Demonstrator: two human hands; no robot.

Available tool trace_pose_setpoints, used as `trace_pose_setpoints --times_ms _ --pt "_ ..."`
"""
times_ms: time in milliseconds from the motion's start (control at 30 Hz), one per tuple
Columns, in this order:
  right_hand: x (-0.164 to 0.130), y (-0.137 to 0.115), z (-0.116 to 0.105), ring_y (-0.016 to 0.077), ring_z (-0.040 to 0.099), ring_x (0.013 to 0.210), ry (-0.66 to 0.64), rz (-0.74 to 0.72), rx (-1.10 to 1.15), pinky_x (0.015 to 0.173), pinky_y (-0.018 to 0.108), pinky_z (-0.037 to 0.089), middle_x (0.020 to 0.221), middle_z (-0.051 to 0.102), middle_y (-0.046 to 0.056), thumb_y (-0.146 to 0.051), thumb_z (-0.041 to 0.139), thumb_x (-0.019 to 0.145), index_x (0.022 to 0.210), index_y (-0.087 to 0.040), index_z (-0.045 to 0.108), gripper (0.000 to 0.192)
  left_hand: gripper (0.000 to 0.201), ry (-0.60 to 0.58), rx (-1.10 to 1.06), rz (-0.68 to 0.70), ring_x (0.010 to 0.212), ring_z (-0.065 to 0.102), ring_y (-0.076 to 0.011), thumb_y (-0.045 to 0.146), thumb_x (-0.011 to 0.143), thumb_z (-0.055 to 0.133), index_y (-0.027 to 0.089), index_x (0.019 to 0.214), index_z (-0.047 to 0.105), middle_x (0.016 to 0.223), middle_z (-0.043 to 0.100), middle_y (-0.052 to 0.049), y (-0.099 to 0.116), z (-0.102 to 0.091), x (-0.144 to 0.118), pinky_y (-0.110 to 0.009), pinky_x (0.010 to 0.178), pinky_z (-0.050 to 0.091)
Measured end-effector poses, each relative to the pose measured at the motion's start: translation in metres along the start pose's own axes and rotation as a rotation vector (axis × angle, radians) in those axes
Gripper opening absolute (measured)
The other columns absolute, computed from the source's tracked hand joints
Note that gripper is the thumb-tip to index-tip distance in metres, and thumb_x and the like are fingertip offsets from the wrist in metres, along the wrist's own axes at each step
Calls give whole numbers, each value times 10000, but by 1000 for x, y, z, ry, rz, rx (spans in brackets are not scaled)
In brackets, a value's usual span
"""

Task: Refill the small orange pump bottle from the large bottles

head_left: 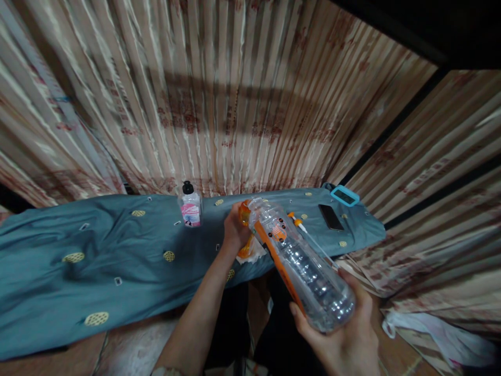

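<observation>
Clear plastic: bottle (301,263) with an orange label, lying tilted, neck toward the bench, base toward the person.
Head view, right hand (348,334): cupped under the bottle's base, fingers wrapped round the lower body; firm hold, bearing the weight.
Head view, left hand (235,227): closed at the neck end, fingers round an orange piece (245,213) at the mouth; whether it is a cap or a funnel cannot be told.
Position: bottle held in the air above the near edge of the blue cloth (97,250), not resting on it.
Nearby: small pump bottle (190,206) upright to the left; syringe (309,235) just beside the bottle; dark phone (331,216) and blue-framed device (344,195) further right.
Step (judgement): working the neck end of the bottle, base braced.
Next move (judgement): needs a steady right hand while the left turns or seats the orange piece.
</observation>
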State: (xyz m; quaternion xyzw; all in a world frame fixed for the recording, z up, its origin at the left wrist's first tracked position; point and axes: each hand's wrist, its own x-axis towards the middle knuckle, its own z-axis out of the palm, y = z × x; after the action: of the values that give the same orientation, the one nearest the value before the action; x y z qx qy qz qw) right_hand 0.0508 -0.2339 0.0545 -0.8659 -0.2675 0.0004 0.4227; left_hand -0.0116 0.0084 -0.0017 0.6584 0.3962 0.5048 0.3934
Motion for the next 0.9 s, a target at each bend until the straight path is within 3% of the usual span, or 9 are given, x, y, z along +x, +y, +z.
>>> trace_pose_setpoints --times_ms 267,667,900 --pt "0 5 3 324 684 841 27 -43 15 699 430 518 1069 675 123 -788 661 538 1357 -211 405 1035 285 -6 -16 1 899 698 -235 346 771 665 213 1016 602 990 728 -43 -1 1 0 -357 843 543" --pt "1 0 1 321 700 838 7 13 -4 713 431 539 1061 683 115 -765 677 510 1349 -218 423 1034 284 -9 17 2 928 696 -234 330 771 666 228 1031 612 1010 717 -34 -1 0 1 -363 861 543" --pt "0 1 0 309 706 877 20 -13 -21 730 402 555 1144 665 131 -794 664 515 1341 -207 427 1041 289 -1 0 -7 900 696 -228 340 776 669 219 1031 607 995 716 -35 -3 1 0 -354 836 544"
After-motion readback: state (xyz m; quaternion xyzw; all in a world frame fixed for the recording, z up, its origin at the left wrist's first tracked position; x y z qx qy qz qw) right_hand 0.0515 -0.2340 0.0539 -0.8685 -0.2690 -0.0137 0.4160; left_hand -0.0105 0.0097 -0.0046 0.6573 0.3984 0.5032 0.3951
